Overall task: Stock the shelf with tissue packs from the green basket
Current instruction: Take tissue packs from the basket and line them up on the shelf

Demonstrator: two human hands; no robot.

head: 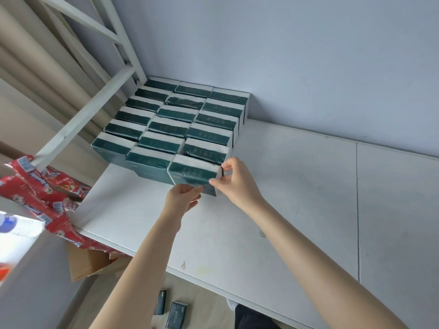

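Front pack (190, 173) being squared up, middle of frame.
I take the packs (166, 124) left of centre as butted tight to save shelf (297, 186) room. The left hand (183, 198), fingers almost straight, presses the front pack inward, while the right hand (235, 181) pinches its right end between thumb and curled fingers to steer. No basket visible.

A stockroom: white metal shelf (285, 210) with rowed tissue packs (166, 124).
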